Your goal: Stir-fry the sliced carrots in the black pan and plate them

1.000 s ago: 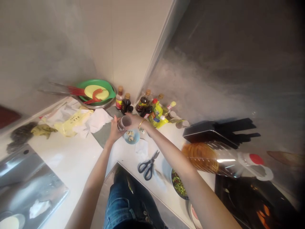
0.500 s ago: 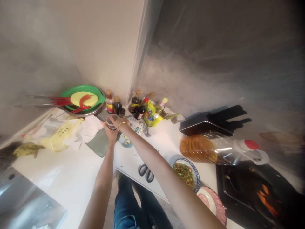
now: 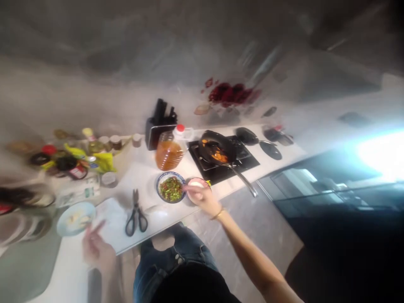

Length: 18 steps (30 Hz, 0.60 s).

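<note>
My right hand (image 3: 202, 197) reaches over the counter's front edge, and its fingers curl on the near rim of a small pink-rimmed bowl (image 3: 196, 182) with something white in it. Just left of that stands a blue-rimmed bowl of chopped green and red vegetables (image 3: 171, 188). My left hand (image 3: 94, 248) hovers low at the counter's edge, blurred, with fingers apart and nothing in it. It is nearest to a pale blue plate with garlic pieces (image 3: 75, 216) and black-handled scissors (image 3: 136, 214).
A black pan with orange food (image 3: 217, 151) sits on the dark hob (image 3: 227, 164). Beside it are a big oil bottle with a red cap (image 3: 169, 152) and a black knife block (image 3: 159, 123). Sauce bottles and jars (image 3: 78, 158) crowd the left.
The view has swung right from the corner bottles to the hob. Both hands have let go of the small jar; the right hand has moved to the pink-rimmed bowl and the left has dropped back.
</note>
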{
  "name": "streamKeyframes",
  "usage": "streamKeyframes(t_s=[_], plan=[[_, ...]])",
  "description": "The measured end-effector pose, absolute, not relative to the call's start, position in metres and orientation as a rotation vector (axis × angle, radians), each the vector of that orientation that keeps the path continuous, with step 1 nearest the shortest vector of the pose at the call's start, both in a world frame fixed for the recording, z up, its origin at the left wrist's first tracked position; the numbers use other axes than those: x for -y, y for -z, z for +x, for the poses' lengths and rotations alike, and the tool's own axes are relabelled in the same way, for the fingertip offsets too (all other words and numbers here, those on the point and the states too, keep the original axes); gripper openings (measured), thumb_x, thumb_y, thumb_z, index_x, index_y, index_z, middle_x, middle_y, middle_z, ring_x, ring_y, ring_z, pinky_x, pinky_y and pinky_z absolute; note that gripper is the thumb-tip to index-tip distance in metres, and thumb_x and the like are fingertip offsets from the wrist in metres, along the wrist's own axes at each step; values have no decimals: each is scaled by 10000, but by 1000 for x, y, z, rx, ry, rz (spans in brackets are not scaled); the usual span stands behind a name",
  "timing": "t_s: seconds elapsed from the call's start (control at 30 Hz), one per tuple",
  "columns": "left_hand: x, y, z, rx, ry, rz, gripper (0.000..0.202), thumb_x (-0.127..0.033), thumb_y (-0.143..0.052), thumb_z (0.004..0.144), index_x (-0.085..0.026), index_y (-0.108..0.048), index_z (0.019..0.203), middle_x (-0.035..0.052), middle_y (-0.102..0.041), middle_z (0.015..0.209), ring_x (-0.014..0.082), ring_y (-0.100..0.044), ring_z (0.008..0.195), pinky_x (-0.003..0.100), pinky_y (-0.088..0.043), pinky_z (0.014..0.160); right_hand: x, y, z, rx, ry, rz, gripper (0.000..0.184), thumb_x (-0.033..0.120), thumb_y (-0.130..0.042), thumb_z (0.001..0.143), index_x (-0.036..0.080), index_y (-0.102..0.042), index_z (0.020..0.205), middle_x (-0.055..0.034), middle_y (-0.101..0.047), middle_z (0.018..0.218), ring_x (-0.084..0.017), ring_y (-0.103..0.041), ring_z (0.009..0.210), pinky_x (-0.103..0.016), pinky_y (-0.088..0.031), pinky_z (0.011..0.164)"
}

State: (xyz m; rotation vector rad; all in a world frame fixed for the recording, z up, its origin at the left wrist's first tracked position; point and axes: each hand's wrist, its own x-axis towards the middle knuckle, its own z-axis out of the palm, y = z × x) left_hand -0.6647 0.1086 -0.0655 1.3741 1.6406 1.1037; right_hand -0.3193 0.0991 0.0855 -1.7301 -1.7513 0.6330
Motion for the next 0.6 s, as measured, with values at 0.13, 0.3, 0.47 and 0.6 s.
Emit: streamKeyframes(t_s=[0.13, 0.3, 0.47, 0.6], plan=[[-84, 18, -515, -1154, -836, 1339, 438, -531, -405, 900, -274, -554, 1221, 80, -712, 1065, 281, -637, 1090, 522, -432, 1038, -76, -111, -133, 1213, 120, -2509, 367, 300, -421, 922, 104, -616, 1164, -205, -650, 1156, -318, -570, 1130, -476, -411, 986], [-63, 11, -330, -677, -309, 1197, 559, -656, -441, 837, -196, -635, 1088, 123, -715, 1051, 270, -666, 1003, 418, -503, 926, -103, -73, 6, 1087, -50, -2883, 484, 354, -514, 910, -18, -461, 1215, -297, -573, 1176, -325, -558, 1098, -375, -416, 881], [-39, 35, -155, -851, -266, 887, 618, -685, -483, 800, -165, -588, 1116, 152, -660, 1168, 248, -661, 980, 369, -509, 851, -116, -36, 86, 1587, -351, -2718, 420, 195, -431, 935, 35, -400, 1323, -192, -677, 1054, -233, -658, 931, -295, -455, 798], [-24, 26, -62, -820, -415, 453, 576, -642, -549, 793, -131, -565, 1058, 146, -684, 1020, 213, -679, 857, 322, -513, 769, -101, -91, 148, 2025, -218, -2611, 429, 301, -401, 962, 221, -517, 1368, -108, -719, 1081, -231, -690, 929, -319, -502, 818]])
